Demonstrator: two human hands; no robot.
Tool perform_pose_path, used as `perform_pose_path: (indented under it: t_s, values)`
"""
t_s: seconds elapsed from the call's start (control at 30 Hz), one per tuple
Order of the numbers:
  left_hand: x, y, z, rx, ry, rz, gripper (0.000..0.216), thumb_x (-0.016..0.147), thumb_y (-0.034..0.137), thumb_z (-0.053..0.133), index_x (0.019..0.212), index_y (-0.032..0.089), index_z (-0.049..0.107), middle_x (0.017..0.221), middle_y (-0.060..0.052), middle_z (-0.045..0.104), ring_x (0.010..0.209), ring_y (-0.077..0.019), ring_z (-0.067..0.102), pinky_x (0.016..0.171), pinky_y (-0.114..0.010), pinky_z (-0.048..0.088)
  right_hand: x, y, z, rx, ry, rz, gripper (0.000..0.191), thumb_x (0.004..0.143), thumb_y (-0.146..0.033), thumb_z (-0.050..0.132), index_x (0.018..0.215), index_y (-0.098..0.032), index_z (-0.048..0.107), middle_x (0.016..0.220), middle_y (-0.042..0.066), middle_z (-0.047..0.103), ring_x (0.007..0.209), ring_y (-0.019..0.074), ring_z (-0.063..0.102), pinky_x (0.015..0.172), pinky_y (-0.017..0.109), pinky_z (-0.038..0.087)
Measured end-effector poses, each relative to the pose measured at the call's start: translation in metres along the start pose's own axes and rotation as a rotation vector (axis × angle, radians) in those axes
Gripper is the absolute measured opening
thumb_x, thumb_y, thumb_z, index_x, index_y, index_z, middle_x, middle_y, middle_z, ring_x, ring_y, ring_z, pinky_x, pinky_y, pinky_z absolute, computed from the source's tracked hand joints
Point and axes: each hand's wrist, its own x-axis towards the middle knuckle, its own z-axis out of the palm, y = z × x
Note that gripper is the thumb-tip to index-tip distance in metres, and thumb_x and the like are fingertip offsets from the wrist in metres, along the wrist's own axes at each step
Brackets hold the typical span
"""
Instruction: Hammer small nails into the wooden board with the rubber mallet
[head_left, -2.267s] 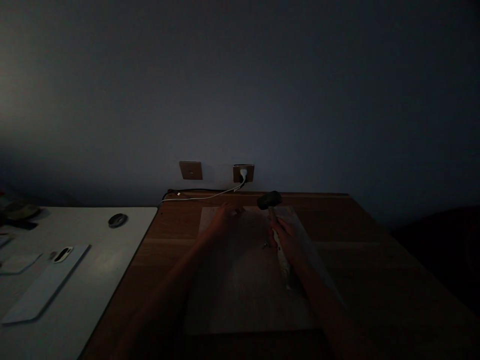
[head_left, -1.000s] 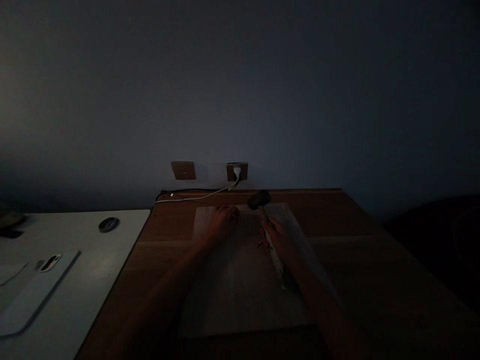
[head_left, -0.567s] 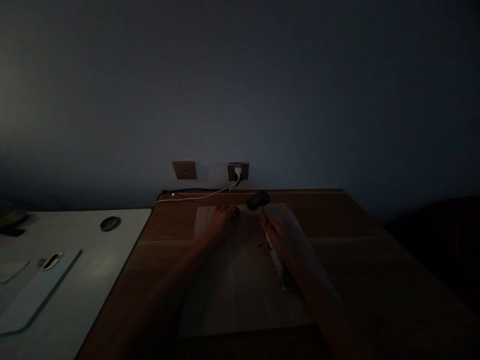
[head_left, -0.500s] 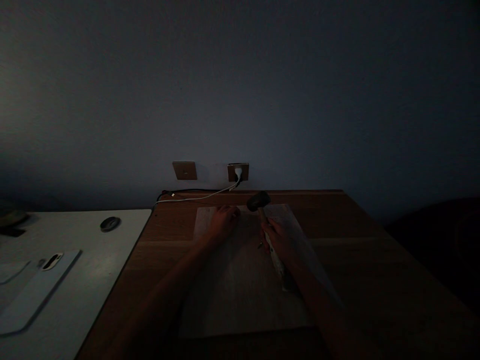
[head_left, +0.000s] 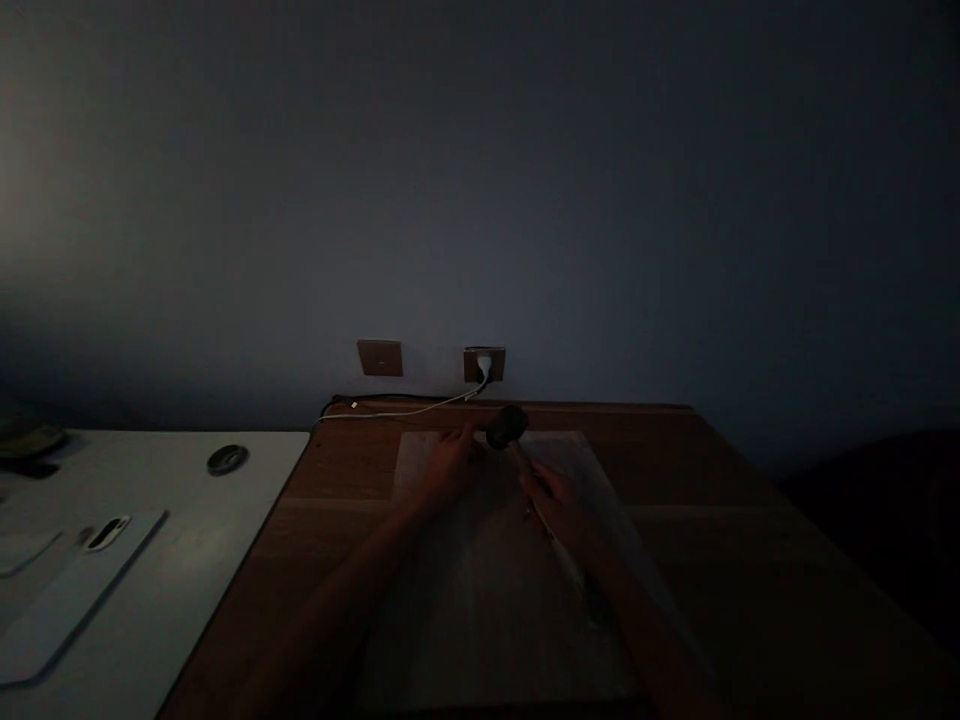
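Right hand (head_left: 553, 503) closed tight round hammer (head_left: 507, 427) handle over the board (head_left: 480, 610) middle, hammer head at board's far edge. Left hand (head_left: 448, 462) rests at that edge beside the head, fingers curled, grip too dark to tell

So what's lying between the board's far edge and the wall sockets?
In the head view, a white cable lies on the brown table there, running left from the plug in the right socket.
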Motion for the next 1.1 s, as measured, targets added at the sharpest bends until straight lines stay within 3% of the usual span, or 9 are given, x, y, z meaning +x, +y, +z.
perform_pose_path:
  t_s: [0.23, 0.43, 0.63, 0.87, 1.1]
  values:
    - [-0.001, -0.002, 0.002, -0.010, 0.041, -0.054, 0.054, 0.080, 0.015, 0.071, 0.130, 0.023, 0.055, 0.110, -0.005, 0.075, 0.107, -0.0250, 0.068, 0.096, -0.037, 0.049, -0.006, -0.005, 0.004, -0.117, -0.052, 0.035, 0.034, 0.090, -0.052, 0.048, 0.096, -0.021, 0.059, 0.059, -0.006, 0.051, 0.039, 0.0108, 0.047, 0.036, 0.023, 0.034]
    - [-0.001, 0.000, 0.000, -0.059, 0.020, -0.071, 0.057, 0.080, 0.013, 0.069, 0.134, 0.022, 0.052, 0.107, -0.004, 0.077, 0.098, -0.0224, 0.071, 0.093, -0.035, 0.051, -0.007, 0.003, 0.004, -0.141, -0.044, 0.044, 0.041, 0.091, -0.048, 0.048, 0.116, -0.019, 0.063, 0.059, -0.005, 0.055, 0.041, 0.0115, 0.049, 0.038, 0.023, 0.035]
    - [-0.001, -0.002, 0.000, -0.049, 0.011, -0.040, 0.058, 0.079, 0.012, 0.069, 0.134, 0.022, 0.052, 0.105, -0.003, 0.077, 0.101, -0.0230, 0.071, 0.097, -0.037, 0.049, -0.006, 0.008, 0.006, -0.067, -0.011, 0.035, 0.032, 0.089, -0.051, 0.054, 0.101, -0.022, 0.065, 0.058, -0.005, 0.056, 0.041, 0.0130, 0.051, 0.037, 0.024, 0.038]
    - [-0.001, -0.004, 0.004, -0.030, 0.008, -0.077, 0.059, 0.081, 0.015, 0.070, 0.136, 0.022, 0.051, 0.104, -0.004, 0.078, 0.097, -0.0230, 0.072, 0.089, -0.034, 0.052, -0.008, 0.002, 0.005, -0.089, -0.022, 0.022, 0.030, 0.089, -0.049, 0.053, 0.094, -0.021, 0.064, 0.058, -0.006, 0.054, 0.039, 0.0112, 0.047, 0.036, 0.023, 0.035]
    - [0.000, -0.005, 0.002, -0.089, -0.001, -0.073, 0.059, 0.080, 0.017, 0.070, 0.137, 0.022, 0.052, 0.103, -0.005, 0.077, 0.092, -0.0229, 0.072, 0.079, -0.031, 0.054, -0.010, 0.002, 0.005, -0.080, -0.022, 0.035, 0.037, 0.087, -0.050, 0.055, 0.107, -0.019, 0.065, 0.057, -0.005, 0.056, 0.039, 0.0124, 0.048, 0.036, 0.023, 0.034]
